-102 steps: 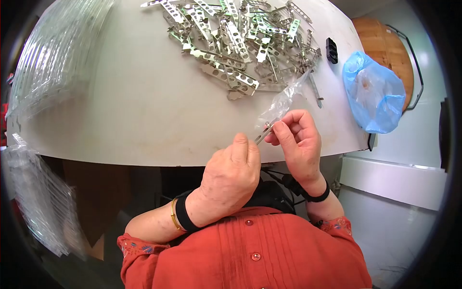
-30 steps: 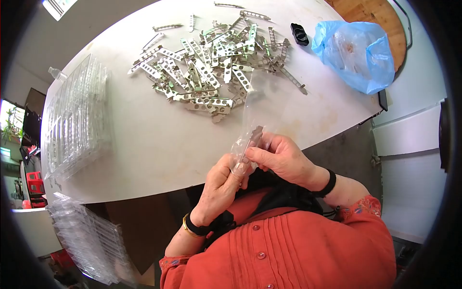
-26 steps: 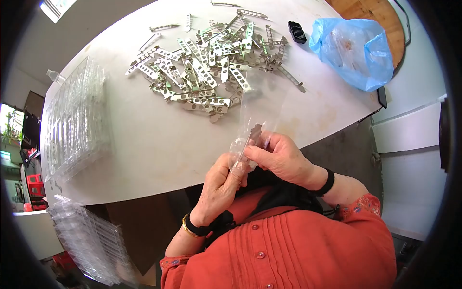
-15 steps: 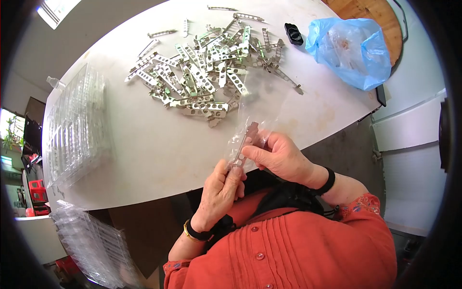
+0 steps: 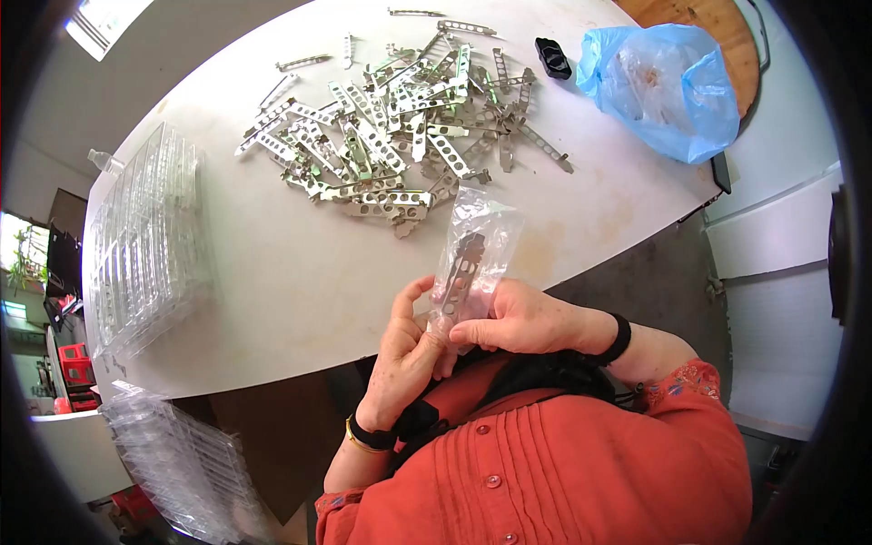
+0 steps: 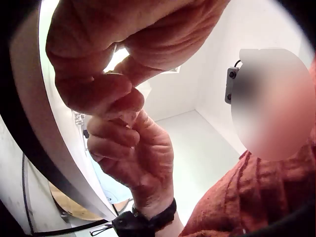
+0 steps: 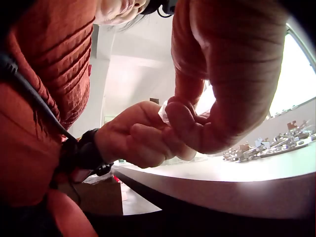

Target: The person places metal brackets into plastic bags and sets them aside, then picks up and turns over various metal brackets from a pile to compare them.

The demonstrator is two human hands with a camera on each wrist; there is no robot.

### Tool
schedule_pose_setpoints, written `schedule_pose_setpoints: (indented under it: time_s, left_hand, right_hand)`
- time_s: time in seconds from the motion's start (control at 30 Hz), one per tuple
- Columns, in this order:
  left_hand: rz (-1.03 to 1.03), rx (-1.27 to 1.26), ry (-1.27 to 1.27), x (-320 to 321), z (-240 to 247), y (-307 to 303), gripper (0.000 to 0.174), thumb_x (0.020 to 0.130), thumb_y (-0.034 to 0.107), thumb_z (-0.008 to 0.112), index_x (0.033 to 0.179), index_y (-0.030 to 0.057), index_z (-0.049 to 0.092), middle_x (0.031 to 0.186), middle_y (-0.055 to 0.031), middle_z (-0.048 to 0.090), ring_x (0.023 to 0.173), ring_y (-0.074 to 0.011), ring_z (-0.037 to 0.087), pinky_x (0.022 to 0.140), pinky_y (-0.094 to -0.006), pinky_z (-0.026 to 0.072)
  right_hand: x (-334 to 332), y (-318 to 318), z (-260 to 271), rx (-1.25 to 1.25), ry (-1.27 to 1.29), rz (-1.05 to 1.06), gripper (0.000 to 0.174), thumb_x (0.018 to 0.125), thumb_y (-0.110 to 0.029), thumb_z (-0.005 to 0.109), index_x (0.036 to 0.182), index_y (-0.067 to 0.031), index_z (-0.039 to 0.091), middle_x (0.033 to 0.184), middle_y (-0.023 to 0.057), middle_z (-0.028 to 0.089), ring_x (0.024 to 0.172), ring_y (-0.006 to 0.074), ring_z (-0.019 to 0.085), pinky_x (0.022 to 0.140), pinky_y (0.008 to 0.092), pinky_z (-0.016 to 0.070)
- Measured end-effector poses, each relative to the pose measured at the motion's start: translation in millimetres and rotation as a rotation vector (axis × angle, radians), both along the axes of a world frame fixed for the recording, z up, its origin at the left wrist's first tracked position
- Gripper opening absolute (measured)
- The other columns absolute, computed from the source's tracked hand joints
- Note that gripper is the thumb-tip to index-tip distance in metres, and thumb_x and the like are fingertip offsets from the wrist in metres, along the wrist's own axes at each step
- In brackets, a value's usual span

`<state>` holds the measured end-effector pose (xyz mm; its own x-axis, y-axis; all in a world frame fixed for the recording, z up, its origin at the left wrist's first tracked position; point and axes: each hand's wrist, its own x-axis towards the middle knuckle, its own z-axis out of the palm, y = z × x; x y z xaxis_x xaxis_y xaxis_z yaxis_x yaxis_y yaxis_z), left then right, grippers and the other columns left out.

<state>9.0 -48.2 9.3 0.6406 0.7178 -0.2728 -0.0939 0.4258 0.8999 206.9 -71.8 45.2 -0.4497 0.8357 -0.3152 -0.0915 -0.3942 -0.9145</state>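
In the head view a clear plastic bag [image 5: 495, 227] with a perforated metal bracket [image 5: 460, 277] inside stands up from both hands at the table's front edge. The left hand [image 5: 400, 354] pinches the bag's lower end, its index finger raised. Beside it the right hand [image 5: 527, 320] pinches the same end, thumb on the plastic. Both wrist views show the fingertips of the left hand [image 6: 123, 39] and right hand [image 6: 138, 153] meeting; the bracket is hidden there. Behind the bag lies a heap of similar metal brackets [image 5: 372, 145].
Clear plastic trays [image 5: 145, 245] are stacked on the table's left, with more trays [image 5: 186, 463] below its edge. A blue plastic bag [image 5: 658, 91] and a black object [image 5: 552, 58] sit at the right. The white table [image 5: 272, 336] ends just before the body.
The bracket is now inside the clear bag, which stands more upright and shows more fully. The right hand has moved down beside the left fingertips, and the left index finger has lifted.
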Motion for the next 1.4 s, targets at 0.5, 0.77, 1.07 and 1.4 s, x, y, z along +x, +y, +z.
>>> schedule_pose_setpoints:
  time_s: [0.5,0.77,1.07,1.4]
  left_hand:
    - [0.080,-0.042,-0.084,0,-2,-6,0.037,0.104,0.008,0.046,0.141,0.0072,0.041,0.083,-0.0020,0.058,0.057,-0.0051,0.049,0.050,-0.0198,0.0393]
    - [0.024,0.096,-0.084,2,-2,-6,0.037,0.106,0.010,0.045,0.142,0.0086,0.041,0.086,-0.0033,0.061,0.058,-0.0052,0.048,0.051,-0.0196,0.0392]
    - [-0.043,0.212,0.050,2,6,-5,0.051,0.104,0.006,0.045,0.152,0.0110,0.028,0.088,-0.0039,0.063,0.060,-0.0041,0.048,0.052,-0.0187,0.0393]
    - [-0.136,0.296,0.123,-3,9,-6,0.047,0.100,-0.001,0.045,0.146,0.0092,0.044,0.093,-0.0023,0.063,0.070,-0.0067,0.053,0.067,-0.0236,0.0472]
  right_hand:
    - [4,-7,-6,0.010,-0.098,-0.220,0.025,0.101,-0.018,0.058,0.120,-0.0019,0.055,0.089,0.0011,0.065,0.068,0.0061,0.056,0.063,0.0228,0.0493]
    - [3,-11,-3,0.074,-0.237,-0.074,0.019,0.100,-0.008,0.053,0.118,-0.0044,0.058,0.084,0.0044,0.066,0.067,0.0100,0.060,0.063,0.0266,0.0507]
    - [11,-1,8,0.207,-0.376,0.139,0.017,0.096,-0.010,0.053,0.105,-0.0011,0.065,0.083,0.0133,0.069,0.073,0.0244,0.066,0.069,0.0367,0.0522]
    - [16,-3,-7,0.308,-0.459,0.356,0.026,0.099,-0.020,0.046,0.105,-0.0047,0.066,0.077,0.0121,0.066,0.074,0.0297,0.064,0.070,0.0400,0.0511]
